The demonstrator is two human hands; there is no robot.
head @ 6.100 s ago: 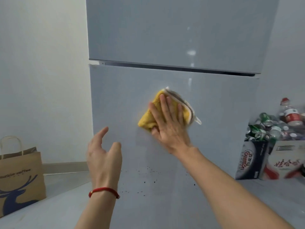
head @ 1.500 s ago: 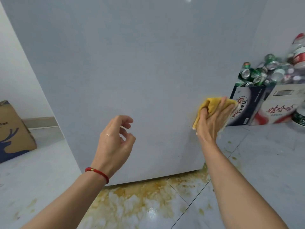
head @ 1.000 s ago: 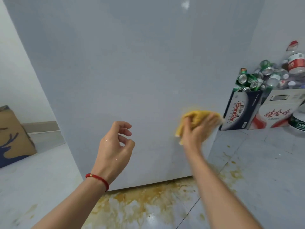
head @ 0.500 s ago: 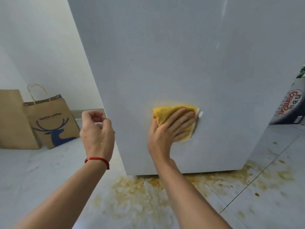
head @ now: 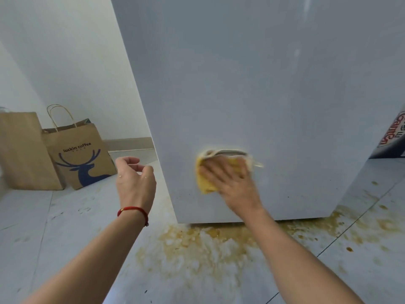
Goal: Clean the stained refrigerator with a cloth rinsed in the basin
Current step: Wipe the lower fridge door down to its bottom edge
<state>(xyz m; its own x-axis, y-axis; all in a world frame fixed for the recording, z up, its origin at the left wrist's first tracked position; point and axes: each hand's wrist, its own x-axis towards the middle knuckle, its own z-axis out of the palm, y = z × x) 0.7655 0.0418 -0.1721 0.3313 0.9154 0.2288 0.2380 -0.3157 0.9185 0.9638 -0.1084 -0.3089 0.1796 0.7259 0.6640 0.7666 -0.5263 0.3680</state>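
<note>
Yellow cloth (head: 207,183) sits low centre, flattened against the refrigerator door (head: 252,84) by your right hand (head: 232,185), fingers straight to spread pressure. Your left hand (head: 134,183) hangs loosely curled, holding nothing, left of centre.

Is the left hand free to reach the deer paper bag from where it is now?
Probably yes: the left hand hangs empty in the air, and only bare floor shows between it and the deer paper bag.

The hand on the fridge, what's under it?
A yellow cloth lies under the right hand, pressed flat against the refrigerator door. Its yellow edge and white trim stick out. Any stain beneath the cloth is covered, so I cannot tell.
</note>
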